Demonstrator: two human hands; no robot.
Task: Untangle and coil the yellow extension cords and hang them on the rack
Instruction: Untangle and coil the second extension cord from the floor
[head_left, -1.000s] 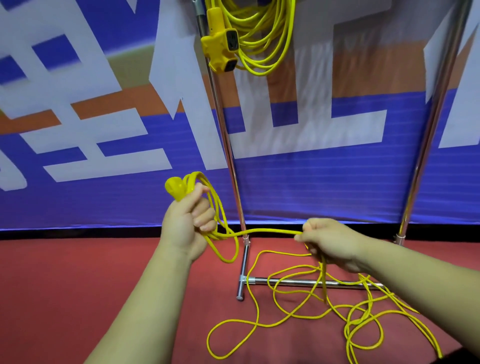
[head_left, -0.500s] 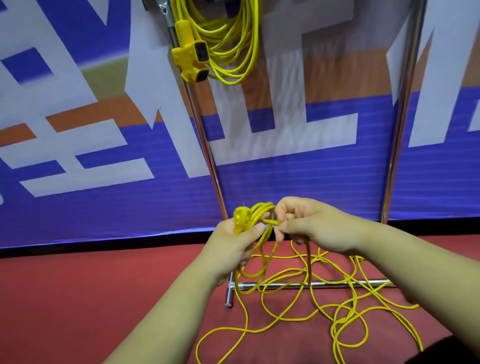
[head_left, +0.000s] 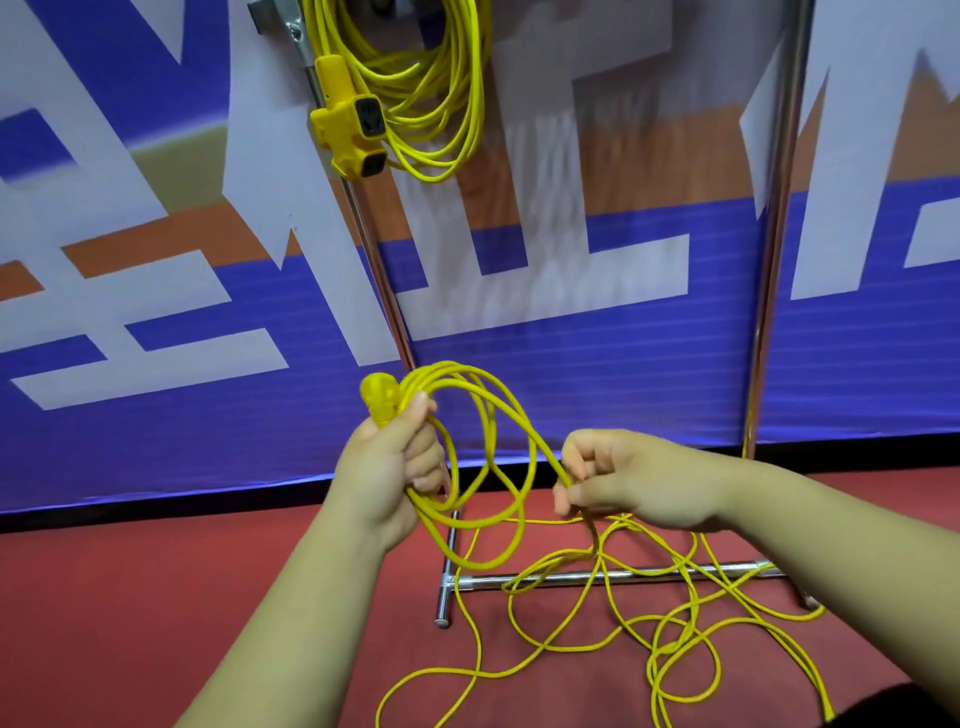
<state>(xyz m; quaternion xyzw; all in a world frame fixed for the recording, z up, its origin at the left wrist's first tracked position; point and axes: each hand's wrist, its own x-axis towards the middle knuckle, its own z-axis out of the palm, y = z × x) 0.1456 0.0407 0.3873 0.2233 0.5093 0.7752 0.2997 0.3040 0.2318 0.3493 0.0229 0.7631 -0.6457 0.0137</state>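
Observation:
My left hand (head_left: 387, 467) grips a few loops of a yellow extension cord (head_left: 483, 457) together with its yellow plug (head_left: 380, 397), which sticks up above my fist. My right hand (head_left: 618, 480) pinches the same cord a short way to the right, and the strand drops from it to a loose tangle of cord (head_left: 675, 623) on the red floor. A second yellow cord (head_left: 436, 88), coiled, hangs at the top of the metal rack (head_left: 774, 260) with its socket block (head_left: 353, 124) dangling at the left post.
The rack's two chrome posts rise in front of a blue, white and orange banner (head_left: 571, 374). Its base bar (head_left: 613, 576) lies on the red floor (head_left: 130, 597) under the tangle. Bare floor spreads to the left.
My hands came together half a second ago and have parted again; a new loop sits in my left hand. The right hand has slid further along the cord.

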